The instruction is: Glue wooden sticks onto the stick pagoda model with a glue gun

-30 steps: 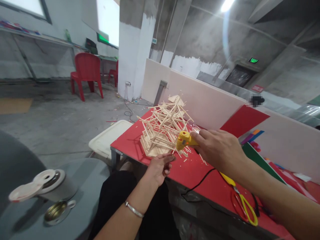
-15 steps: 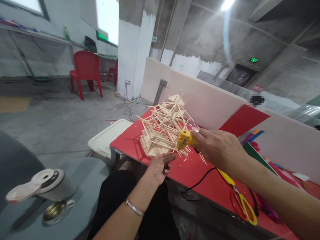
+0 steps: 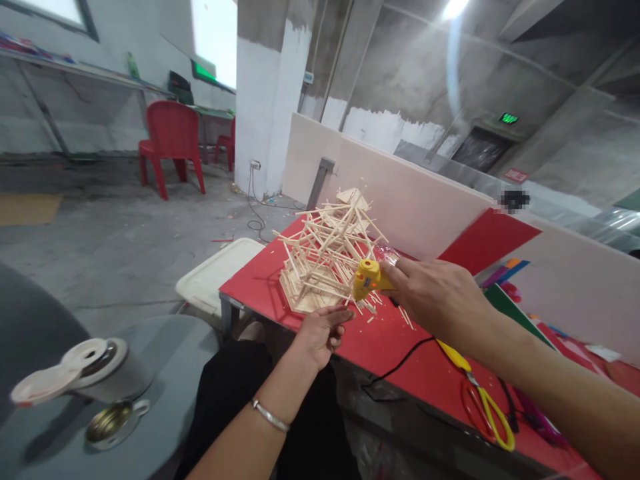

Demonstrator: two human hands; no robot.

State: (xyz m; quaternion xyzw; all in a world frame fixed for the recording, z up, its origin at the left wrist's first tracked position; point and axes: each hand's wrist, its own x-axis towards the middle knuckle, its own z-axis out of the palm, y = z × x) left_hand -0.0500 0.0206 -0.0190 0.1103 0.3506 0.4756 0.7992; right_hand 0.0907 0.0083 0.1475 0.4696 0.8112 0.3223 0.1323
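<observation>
Stick model (image 3: 325, 257) of thin wooden sticks, standing on the red table (image 3: 400, 347). The right hand (image 3: 435, 297), to the model's right, is closed around a yellow glue gun (image 3: 367, 279) whose front end sits close against the model's lower sticks. The left hand (image 3: 320, 333) is just below the model's base, fingers half curled; whether it pinches anything cannot be told. A black cord (image 3: 400, 367) and yellow-handled scissors (image 3: 480, 393) lie right of the model. On the wall far behind the model, the writing on the green lit sign (image 3: 507, 119) and the red sign (image 3: 515, 175) is too small to read.
</observation>
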